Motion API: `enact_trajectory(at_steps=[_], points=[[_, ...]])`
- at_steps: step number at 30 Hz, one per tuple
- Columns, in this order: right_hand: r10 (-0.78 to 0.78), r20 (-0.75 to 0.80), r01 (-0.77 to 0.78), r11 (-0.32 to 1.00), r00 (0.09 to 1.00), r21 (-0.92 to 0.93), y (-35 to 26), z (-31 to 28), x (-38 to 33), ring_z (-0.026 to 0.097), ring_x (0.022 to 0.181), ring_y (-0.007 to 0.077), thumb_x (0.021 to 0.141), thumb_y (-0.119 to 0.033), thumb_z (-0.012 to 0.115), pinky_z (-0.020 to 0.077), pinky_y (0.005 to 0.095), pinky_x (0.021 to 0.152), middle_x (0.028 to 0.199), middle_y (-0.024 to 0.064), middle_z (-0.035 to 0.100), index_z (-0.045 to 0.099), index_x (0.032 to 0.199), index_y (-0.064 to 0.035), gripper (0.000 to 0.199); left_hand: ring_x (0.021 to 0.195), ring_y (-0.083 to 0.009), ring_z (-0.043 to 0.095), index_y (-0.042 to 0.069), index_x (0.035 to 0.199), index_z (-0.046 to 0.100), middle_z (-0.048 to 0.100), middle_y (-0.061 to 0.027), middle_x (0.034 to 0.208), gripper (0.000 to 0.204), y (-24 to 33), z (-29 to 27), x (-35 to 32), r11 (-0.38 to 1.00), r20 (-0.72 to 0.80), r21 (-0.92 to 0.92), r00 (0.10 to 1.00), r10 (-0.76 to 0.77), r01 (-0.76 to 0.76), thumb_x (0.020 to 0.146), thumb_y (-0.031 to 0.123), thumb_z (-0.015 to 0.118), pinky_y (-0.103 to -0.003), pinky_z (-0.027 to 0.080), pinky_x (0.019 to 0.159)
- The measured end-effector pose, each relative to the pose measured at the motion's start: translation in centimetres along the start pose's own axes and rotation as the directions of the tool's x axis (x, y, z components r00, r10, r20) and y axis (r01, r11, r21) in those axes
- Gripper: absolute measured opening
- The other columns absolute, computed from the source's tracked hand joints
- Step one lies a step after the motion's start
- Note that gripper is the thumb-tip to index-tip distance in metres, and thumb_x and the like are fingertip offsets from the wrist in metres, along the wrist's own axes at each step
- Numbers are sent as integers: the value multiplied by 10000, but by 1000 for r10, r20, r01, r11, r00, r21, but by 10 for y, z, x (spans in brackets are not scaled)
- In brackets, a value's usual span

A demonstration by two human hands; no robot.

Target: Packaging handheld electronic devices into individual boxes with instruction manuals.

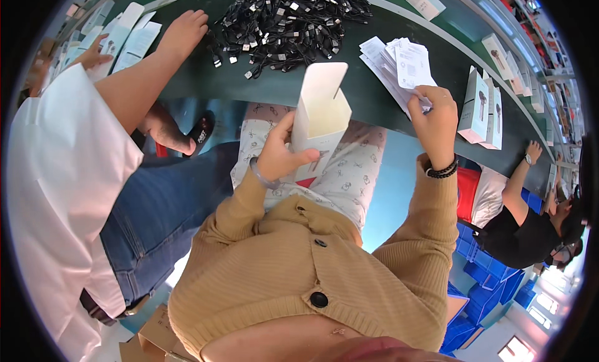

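My left hand (282, 151) grips a tall white carton (319, 118) with its top flap open, held upright over my lap. My right hand (436, 117) reaches to the dark green table (349, 90) and pinches a white leaflet from a fanned stack of leaflets (399, 65). A heap of black cables with white plugs (284, 22) lies further back on the table. I wear a tan knitted cardigan, a bangle on the left wrist and dark beads on the right.
A person in a white shirt and jeans sits at my left, one hand (182, 32) on the table near white cartons (125, 34). Closed white boxes (482, 109) stand at the right. Another person in black (530, 225) sits further right. Blue crates (493, 281) are below.
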State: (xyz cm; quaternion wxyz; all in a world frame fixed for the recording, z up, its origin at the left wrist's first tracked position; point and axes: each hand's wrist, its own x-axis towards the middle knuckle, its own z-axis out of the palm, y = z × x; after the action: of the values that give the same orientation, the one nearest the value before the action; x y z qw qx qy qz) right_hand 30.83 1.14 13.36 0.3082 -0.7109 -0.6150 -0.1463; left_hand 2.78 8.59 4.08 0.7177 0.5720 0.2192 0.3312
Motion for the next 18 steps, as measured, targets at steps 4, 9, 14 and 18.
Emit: enact_trajectory(at_steps=[4,9,14,18], points=[[17,63,-23,995,998,100,10,-13,2,610,890,320,781,-134,676,476,383,806,958,139,685,692,877,-28,145,1080,-143,527,9,1289,451,567,-61,1183,772,0,2,0,994,34,99,999,43,-46,635,137,839,-303,418,941],[290,-3,-272,900,957,342,-16,-45,6,620,631,97,910,-97,592,429,193,525,800,70,667,670,992,7,154,1052,-142,540,4,1277,467,584,-55,1152,786,4,2,-2,993,28,120,1000,13,-16,610,149,859,-300,423,931],[132,117,-176,783,984,596,-64,-94,11,621,705,100,863,-8,628,455,198,588,871,59,686,681,982,11,131,1039,-130,542,-1,1266,480,598,-52,1121,788,10,1,2,993,131,107,989,-67,53,599,151,870,-296,427,923],[-74,216,-45,864,974,501,-63,-82,26,639,707,125,780,86,620,471,216,607,827,83,690,688,951,-14,209,1007,-118,550,-6,1245,496,610,-50,1091,759,13,4,2,994,208,77,973,-97,83,599,148,864,-284,437,900]])
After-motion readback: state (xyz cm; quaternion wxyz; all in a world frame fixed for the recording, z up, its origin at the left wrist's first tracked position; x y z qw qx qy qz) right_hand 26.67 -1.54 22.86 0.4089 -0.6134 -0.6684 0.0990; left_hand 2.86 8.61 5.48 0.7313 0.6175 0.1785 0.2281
